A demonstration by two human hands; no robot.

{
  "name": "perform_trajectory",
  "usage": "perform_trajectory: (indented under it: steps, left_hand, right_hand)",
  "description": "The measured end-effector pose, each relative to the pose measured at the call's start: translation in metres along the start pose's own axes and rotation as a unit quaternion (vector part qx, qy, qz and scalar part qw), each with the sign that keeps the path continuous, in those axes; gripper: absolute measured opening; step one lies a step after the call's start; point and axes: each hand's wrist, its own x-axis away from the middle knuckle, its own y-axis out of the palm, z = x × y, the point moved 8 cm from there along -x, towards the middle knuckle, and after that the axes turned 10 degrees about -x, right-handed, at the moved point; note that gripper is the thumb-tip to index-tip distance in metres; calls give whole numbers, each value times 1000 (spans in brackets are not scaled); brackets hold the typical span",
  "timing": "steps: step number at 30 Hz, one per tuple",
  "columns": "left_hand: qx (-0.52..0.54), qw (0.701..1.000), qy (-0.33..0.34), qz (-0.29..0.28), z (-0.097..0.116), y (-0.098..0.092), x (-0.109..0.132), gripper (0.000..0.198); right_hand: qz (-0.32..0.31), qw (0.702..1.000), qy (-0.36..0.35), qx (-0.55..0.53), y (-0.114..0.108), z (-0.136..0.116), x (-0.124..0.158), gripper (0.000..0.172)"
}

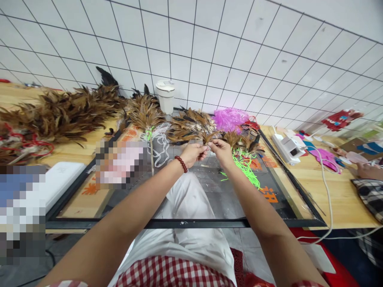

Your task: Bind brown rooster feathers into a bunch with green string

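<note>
Both hands meet in front of me above the glass panel, fingertips almost touching. My left hand point(194, 154), with a dark red bead bracelet point(181, 164) at the wrist, is closed in a pinch. Opposite it, my right hand point(222, 152) pinches too. A small tuft of brown feathers point(210, 138) stands up at the fingertips and seems to be held between them; its lower end is hidden. Just behind lies a pile of loose brown feathers point(191, 124). Bright green cord point(245, 169) lies beside my right forearm.
A black-framed glass panel point(191, 223) covers the wooden table. A feather bundle on a stick point(146, 113), white cord point(161, 145), a lidded white cup point(165, 97) and pink plastic point(231, 119) stand or lie behind. Long feather bundles point(60, 113) lie left. A person's checked sleeve point(369, 195) shows right.
</note>
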Motion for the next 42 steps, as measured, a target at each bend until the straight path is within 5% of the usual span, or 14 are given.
perform_trajectory:
  steps: [3, 8, 12, 15, 18, 20, 23, 28, 32, 35, 37, 39, 42]
  left_hand:
    - [10, 1000, 22, -5, 2, -1, -1, 13]
    - [-30, 998, 22, -59, -3, 6, -2, 21]
    - [-68, 993, 53, -77, -6, 18, 1, 18]
    - [-53, 995, 81, -9, -4, 15, 0, 17]
    - [12, 982, 140, 130, 5, -8, -1, 14]
    - [60, 960, 173, 212, 9, -26, -1, 15]
    - [110, 937, 178, 279, 8, -46, -2, 15]
    - [148, 926, 166, 304, 4, -54, -2, 15]
    - [158, 926, 167, 299, 4, -52, -2, 15]
    - [165, 928, 163, 293, 4, -51, -3, 16]
    - [163, 930, 161, 287, 5, -50, -3, 16]
    - [158, 932, 160, 283, 5, -50, -3, 15]
    - [150, 935, 160, 278, 6, -49, -3, 15]
  right_hand:
    - [-7, 999, 39, -33, -3, 3, 0, 32]
    - [-148, 981, 110, -63, 19, 6, 9, 31]
    - [-54, 985, 89, -136, 7, 3, 4, 33]
    - [17, 992, 55, -109, -9, -1, -7, 26]
    - [-19, 996, 31, 76, -5, -6, -23, 19]
    - [-88, 961, 3, 264, 11, -5, -33, 14]
    - [-138, 865, -44, 480, 38, 2, -45, 30]
    - [-170, 780, -32, 601, 68, 19, -52, 35]
    - [-162, 735, -8, 659, 56, 14, -37, 27]
    - [-176, 760, 42, 625, 31, 8, -22, 19]
    - [-183, 823, 39, 536, 17, 1, -18, 30]
    - [-118, 883, 8, 453, -3, -10, -20, 31]
    - [-57, 918, -74, 385, -19, -17, -21, 22]
